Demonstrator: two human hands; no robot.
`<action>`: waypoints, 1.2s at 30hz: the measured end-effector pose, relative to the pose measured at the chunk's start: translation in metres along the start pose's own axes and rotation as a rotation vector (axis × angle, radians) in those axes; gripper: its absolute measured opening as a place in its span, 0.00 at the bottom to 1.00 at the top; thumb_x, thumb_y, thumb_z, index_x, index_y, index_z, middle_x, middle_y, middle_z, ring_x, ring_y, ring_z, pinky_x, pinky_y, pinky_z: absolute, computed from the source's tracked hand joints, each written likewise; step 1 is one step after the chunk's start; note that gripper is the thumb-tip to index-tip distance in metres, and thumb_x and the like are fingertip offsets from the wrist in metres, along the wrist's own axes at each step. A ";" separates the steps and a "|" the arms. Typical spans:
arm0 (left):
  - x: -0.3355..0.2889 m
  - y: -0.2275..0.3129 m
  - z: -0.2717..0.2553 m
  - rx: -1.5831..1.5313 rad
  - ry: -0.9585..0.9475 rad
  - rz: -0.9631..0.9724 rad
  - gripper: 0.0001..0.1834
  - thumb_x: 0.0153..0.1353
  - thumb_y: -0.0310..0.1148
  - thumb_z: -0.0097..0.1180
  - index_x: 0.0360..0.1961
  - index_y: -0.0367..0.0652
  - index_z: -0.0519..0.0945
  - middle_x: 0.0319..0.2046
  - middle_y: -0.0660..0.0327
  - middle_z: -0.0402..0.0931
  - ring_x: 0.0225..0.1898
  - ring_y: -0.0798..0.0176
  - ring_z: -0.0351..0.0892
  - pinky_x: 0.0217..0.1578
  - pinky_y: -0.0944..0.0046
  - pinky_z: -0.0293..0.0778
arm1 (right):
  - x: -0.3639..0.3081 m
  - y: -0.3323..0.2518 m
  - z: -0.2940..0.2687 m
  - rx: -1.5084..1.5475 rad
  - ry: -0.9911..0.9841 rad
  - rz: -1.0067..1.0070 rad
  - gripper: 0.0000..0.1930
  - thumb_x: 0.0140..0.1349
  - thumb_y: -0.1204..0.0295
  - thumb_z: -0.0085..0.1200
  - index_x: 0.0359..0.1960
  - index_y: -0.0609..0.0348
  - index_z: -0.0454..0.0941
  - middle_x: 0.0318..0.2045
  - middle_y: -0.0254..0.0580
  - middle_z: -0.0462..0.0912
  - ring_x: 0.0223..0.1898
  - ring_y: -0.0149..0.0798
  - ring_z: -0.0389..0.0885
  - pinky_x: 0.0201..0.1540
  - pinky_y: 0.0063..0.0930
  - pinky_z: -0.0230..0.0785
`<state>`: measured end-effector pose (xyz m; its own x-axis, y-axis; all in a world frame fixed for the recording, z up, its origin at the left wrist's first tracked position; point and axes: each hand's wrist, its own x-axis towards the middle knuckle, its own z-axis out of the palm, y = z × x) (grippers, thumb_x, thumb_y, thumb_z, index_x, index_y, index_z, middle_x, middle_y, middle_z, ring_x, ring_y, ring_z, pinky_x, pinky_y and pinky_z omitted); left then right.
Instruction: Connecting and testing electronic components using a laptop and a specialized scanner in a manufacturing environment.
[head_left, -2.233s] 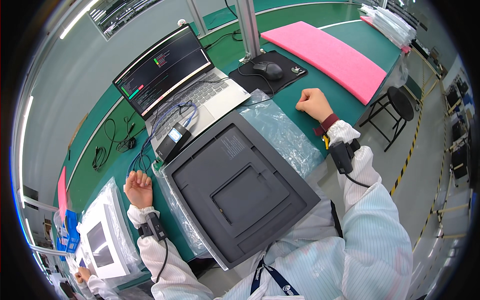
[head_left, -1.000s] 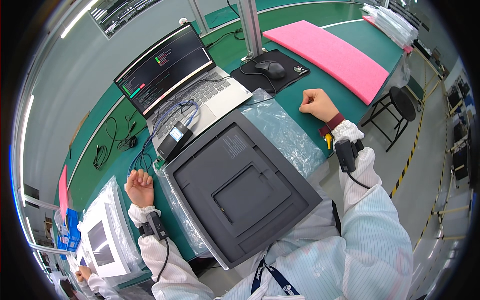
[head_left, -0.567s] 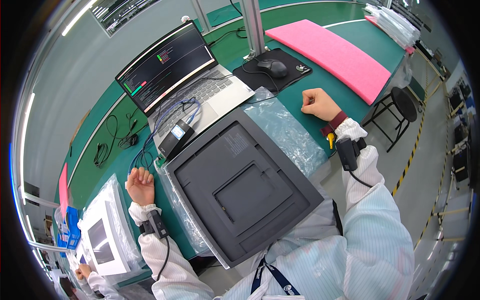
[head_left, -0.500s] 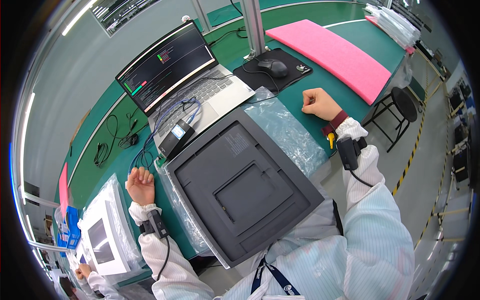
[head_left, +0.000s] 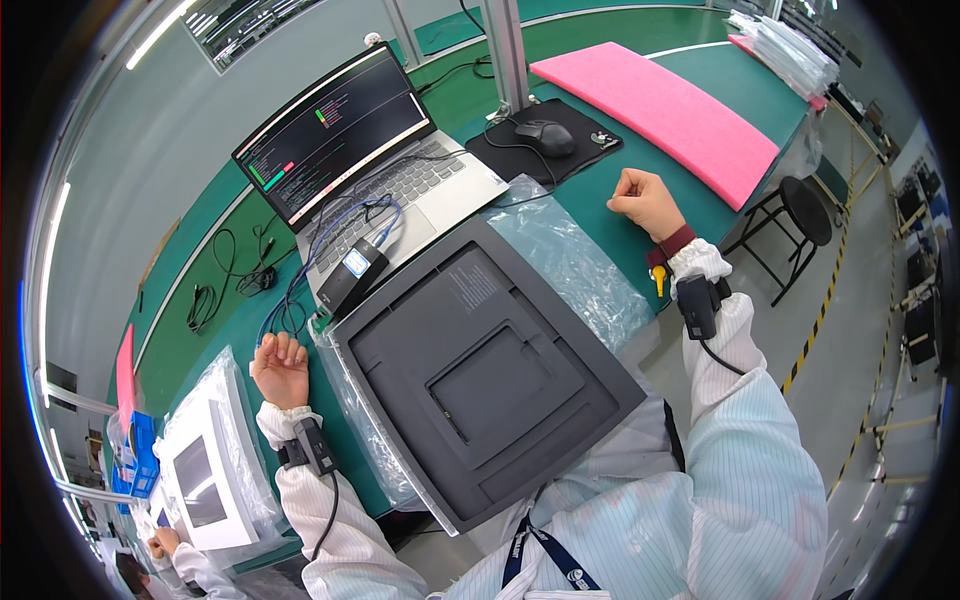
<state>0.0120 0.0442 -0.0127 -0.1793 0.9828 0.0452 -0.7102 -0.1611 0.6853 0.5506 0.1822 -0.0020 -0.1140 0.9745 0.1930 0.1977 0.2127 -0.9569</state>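
Note:
Between my two hands lies a dark grey rectangular panel (head_left: pixel 400 372), with a recessed tray-like back and a smaller sunken square in its middle. It rests partly on clear plastic sheeting (head_left: pixel 585 270) and overhangs the table edge toward me. My left hand (head_left: pixel 281 371) is on the table left of the panel, palm up with fingers curled in, near blue cables (head_left: pixel 287 300). Nothing shows inside it. My right hand (head_left: pixel 648 204) makes a fist on the green tabletop beyond the panel's right side, apart from it, with nothing visible in it. A dark red band circles that wrist.
Behind the panel stands an open laptop (head_left: pixel 425 200) with a small black box (head_left: pixel 352 280) cabled to it. A mouse (head_left: pixel 546 138) sits on a black pad. Pink foam (head_left: pixel 660 120) lies far right. At left are a white-framed panel (head_left: pixel 205 480), a blue bin (head_left: pixel 143 455) and another person's hand (head_left: pixel 163 541).
Both hands keep their places and curled shape. The whole view shifts only very slightly; the panel and laptop stay put.

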 end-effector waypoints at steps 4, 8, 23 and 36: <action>0.001 0.001 0.000 0.003 -0.021 -0.013 0.10 0.59 0.28 0.45 0.22 0.45 0.61 0.18 0.66 0.54 0.19 0.71 0.53 0.25 0.71 0.55 | -0.001 -0.002 0.002 0.009 0.003 0.031 0.06 0.49 0.77 0.56 0.19 0.59 0.71 0.17 0.28 0.72 0.20 0.20 0.67 0.23 0.17 0.59; -0.001 0.001 0.000 0.007 -0.004 -0.007 0.10 0.59 0.28 0.45 0.22 0.45 0.61 0.18 0.66 0.54 0.19 0.71 0.54 0.25 0.71 0.55 | -0.003 -0.007 0.006 -0.008 0.007 0.075 0.08 0.54 0.71 0.55 0.21 0.62 0.75 0.16 0.27 0.72 0.18 0.20 0.67 0.22 0.18 0.58; 0.000 0.000 0.003 0.018 -0.002 -0.006 0.09 0.59 0.28 0.45 0.22 0.44 0.62 0.18 0.66 0.54 0.19 0.71 0.53 0.24 0.71 0.55 | -0.005 -0.003 0.006 -0.395 -0.013 -0.206 0.12 0.54 0.68 0.55 0.17 0.62 0.79 0.17 0.34 0.71 0.20 0.28 0.67 0.25 0.23 0.59; -0.001 0.001 0.003 -0.005 -0.014 -0.002 0.10 0.59 0.28 0.44 0.22 0.44 0.61 0.18 0.66 0.54 0.19 0.71 0.53 0.24 0.71 0.55 | -0.006 -0.007 0.010 -0.554 -0.043 -0.371 0.11 0.53 0.71 0.55 0.16 0.63 0.77 0.17 0.36 0.70 0.25 0.34 0.66 0.29 0.28 0.60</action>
<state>0.0133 0.0437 -0.0103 -0.1687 0.9842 0.0536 -0.7140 -0.1595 0.6817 0.5403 0.1744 0.0010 -0.3075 0.8285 0.4680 0.6074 0.5495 -0.5737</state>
